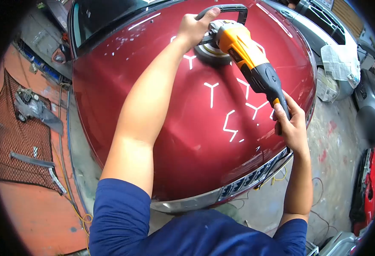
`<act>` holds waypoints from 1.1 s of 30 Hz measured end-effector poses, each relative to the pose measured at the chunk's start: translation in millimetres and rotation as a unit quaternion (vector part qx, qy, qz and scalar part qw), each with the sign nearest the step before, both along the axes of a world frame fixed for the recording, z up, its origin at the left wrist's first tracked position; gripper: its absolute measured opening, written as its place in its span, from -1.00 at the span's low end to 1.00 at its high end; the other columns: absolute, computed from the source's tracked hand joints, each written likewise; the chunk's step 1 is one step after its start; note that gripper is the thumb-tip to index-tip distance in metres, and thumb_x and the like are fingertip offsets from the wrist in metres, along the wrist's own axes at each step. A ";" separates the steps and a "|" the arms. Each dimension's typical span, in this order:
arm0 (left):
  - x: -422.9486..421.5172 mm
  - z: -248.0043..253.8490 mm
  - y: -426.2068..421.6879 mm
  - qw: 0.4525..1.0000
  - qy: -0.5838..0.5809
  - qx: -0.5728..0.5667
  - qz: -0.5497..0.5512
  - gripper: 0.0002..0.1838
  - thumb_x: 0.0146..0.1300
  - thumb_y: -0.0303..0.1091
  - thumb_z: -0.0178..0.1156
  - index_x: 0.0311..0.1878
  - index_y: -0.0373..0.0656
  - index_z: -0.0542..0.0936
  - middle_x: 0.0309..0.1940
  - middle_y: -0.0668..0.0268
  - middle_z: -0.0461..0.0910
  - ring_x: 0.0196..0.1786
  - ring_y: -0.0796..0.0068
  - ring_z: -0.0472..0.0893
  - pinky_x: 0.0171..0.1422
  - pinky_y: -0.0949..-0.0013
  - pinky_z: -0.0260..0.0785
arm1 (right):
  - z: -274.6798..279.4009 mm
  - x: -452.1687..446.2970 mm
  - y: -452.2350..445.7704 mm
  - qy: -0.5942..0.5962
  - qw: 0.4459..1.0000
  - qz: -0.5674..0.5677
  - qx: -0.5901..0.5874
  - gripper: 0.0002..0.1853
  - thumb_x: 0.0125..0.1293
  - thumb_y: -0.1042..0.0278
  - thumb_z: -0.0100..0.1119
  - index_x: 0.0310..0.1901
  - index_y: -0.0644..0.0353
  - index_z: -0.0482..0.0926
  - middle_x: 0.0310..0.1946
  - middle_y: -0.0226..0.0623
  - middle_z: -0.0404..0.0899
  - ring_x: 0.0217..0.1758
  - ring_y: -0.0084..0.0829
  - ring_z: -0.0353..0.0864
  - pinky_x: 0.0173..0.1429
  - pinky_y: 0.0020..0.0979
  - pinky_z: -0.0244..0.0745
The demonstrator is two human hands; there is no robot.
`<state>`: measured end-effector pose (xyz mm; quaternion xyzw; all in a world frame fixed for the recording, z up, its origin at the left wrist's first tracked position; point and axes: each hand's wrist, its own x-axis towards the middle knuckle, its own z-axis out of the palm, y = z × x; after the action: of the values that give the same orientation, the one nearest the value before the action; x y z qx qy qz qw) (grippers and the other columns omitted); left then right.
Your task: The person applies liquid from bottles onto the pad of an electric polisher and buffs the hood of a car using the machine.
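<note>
Both my hands hold an orange and black car polisher over a dark red car hood. My left hand is closed on the black loop handle at its head end. The rear grip of the polisher is in my right hand, fingers wrapped round it. The round pad sits low at the hood's surface; whether it spins I cannot tell. White zigzag and Y-shaped marks show on the paint around the tool.
At the left, a black net and grey parts lie on an orange surface. A silver car stands at the upper right, with papers nearby. A red car part stands at the right. Cords run over the floor.
</note>
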<state>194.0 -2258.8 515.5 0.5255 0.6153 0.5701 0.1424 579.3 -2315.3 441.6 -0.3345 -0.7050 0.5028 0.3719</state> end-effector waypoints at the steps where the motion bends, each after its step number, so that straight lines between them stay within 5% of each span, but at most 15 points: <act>1: -1.3 -3.0 -8.4 0.999 0.007 0.031 0.021 -0.25 0.28 0.43 0.43 -0.44 -0.24 0.76 -0.55 0.37 0.64 -0.42 0.56 0.62 -0.28 0.35 0.44 | 1.2 -1.2 -6.5 -0.004 1.000 0.018 -0.003 -0.50 0.62 0.26 0.27 0.46 0.32 0.53 -0.35 -0.49 0.56 -0.52 -0.72 0.45 -0.44 -0.54 0.37; 5: -10.2 -4.9 -66.6 0.999 -0.012 0.028 0.018 -0.31 0.35 0.34 0.42 -0.55 -0.15 0.65 -0.61 0.47 0.53 -0.49 0.67 0.50 -0.38 0.40 0.31 | 3.6 -10.3 -45.4 -0.005 0.999 0.037 -0.021 -0.44 0.61 0.34 0.28 0.53 0.33 0.47 -0.16 -0.49 0.63 -0.31 -0.76 0.42 -0.26 -0.60 0.36; 7: -15.1 -6.5 -100.0 0.999 -0.028 0.012 0.016 -0.32 0.36 0.34 0.41 -0.56 -0.13 0.63 -0.63 0.50 0.49 -0.52 0.69 0.47 -0.40 0.42 0.27 | 0.0 -10.8 -60.5 -0.018 0.999 0.046 0.011 -0.43 0.59 0.37 0.28 0.54 0.37 0.45 -0.02 -0.33 0.71 -0.14 -0.65 0.57 0.00 -0.52 0.52; 11: -18.0 -14.1 -161.8 0.998 -0.053 0.014 0.021 -0.33 0.40 0.32 0.39 -0.56 -0.10 0.61 -0.67 0.56 0.41 -0.59 0.73 0.38 -0.48 0.45 0.17 | -7.7 -11.6 -91.0 -0.022 0.996 0.072 0.043 -0.40 0.56 0.39 0.30 0.54 0.38 0.44 0.03 -0.17 0.77 0.02 -0.57 0.64 0.22 -0.45 0.55; 16: -2.9 -14.4 -223.8 0.995 -0.078 0.018 0.061 -0.27 0.48 0.34 0.31 -0.64 0.10 0.25 -0.73 0.57 0.20 -0.67 0.70 0.21 -0.51 0.46 0.05 | -11.4 -14.5 -117.4 -0.038 0.988 0.099 0.110 -0.36 0.51 0.38 0.35 0.55 0.35 0.43 -0.19 -0.12 0.79 -0.25 -0.54 0.67 -0.02 -0.46 0.56; 25: 3.4 -21.7 -281.9 0.993 -0.081 0.026 0.084 -0.25 0.56 0.31 0.22 -0.64 0.07 0.20 -0.74 0.52 0.20 -0.69 0.68 0.20 -0.50 0.45 0.10 | 2.7 -4.7 -139.9 -0.085 0.979 0.171 0.071 -0.32 0.48 0.36 0.38 0.56 0.36 0.40 -0.18 0.05 0.77 -0.14 -0.20 0.86 0.05 -0.31 0.65; 33: 32.4 -39.1 -261.0 0.992 -0.103 0.053 0.045 -0.29 0.57 0.26 0.23 -0.60 0.04 0.25 -0.71 0.51 0.24 -0.66 0.69 0.23 -0.51 0.45 0.08 | -9.8 26.9 -117.7 -0.076 0.980 0.145 0.111 -0.31 0.41 0.44 0.41 0.53 0.41 0.43 -0.14 0.06 0.78 -0.14 -0.20 0.87 0.05 -0.32 0.66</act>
<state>226.3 -2519.8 476.4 0.4422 0.5892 0.6592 0.1509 606.1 -2433.1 431.8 -0.2224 -0.8235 0.4432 0.2755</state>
